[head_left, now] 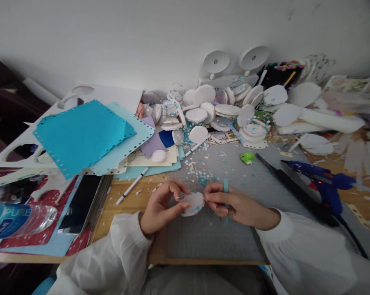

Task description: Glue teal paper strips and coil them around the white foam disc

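My left hand (164,205) pinches a small white round disc (192,207) between thumb and fingers, tilted above the grey cutting mat (215,246). A few tiny blue pieces dot the disc's face. At the disc's right edge, the fingertips of my right hand (230,200) are pressed together; what lies between the tips is too small to make out. A thin teal strip (225,186) passes through the fingers of that same hand. Just beyond both hands, small white and blue paper bits (200,172) lie scattered on the mat.
Many white discs (205,95) are heaped at the back. A blue glue gun (323,176), a long black tool (292,188) and a green punch (247,158) lie right. Blue sheets (83,135), a pen (132,186), a phone (80,205) and a water bottle (21,219) are left.
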Demonstrator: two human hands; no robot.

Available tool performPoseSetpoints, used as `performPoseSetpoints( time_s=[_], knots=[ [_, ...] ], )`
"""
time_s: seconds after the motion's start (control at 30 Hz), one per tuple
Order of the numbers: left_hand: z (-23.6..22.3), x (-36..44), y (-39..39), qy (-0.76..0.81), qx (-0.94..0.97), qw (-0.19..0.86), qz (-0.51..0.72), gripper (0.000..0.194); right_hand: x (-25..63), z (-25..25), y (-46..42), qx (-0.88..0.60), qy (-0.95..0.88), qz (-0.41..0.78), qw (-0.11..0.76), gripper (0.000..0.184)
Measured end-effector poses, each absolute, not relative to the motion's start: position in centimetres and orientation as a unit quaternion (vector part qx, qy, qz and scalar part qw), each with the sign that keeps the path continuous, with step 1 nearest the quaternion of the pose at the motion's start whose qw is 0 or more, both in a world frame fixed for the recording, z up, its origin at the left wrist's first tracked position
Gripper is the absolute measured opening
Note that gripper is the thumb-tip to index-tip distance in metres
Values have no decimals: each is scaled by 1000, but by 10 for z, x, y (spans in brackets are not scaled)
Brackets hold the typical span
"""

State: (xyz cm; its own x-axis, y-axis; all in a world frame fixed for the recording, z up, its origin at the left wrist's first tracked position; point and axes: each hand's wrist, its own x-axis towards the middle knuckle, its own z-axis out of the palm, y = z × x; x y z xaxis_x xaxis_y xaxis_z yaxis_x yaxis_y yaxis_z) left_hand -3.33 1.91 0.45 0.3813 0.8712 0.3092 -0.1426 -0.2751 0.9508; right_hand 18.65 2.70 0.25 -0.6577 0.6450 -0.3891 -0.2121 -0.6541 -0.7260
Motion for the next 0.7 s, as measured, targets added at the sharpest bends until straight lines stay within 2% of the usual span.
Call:
performPoseSetpoints(
  time_s=[0.37, 0.7],
  knots=[
    [6, -32, 18, 272, 661, 547, 437, 34, 184, 1, 26, -348, -326, 845, 244, 32],
    [6, -32, 19, 278, 695, 515, 417, 42, 185, 5, 25, -328, -345, 846, 240, 35]
  ],
)
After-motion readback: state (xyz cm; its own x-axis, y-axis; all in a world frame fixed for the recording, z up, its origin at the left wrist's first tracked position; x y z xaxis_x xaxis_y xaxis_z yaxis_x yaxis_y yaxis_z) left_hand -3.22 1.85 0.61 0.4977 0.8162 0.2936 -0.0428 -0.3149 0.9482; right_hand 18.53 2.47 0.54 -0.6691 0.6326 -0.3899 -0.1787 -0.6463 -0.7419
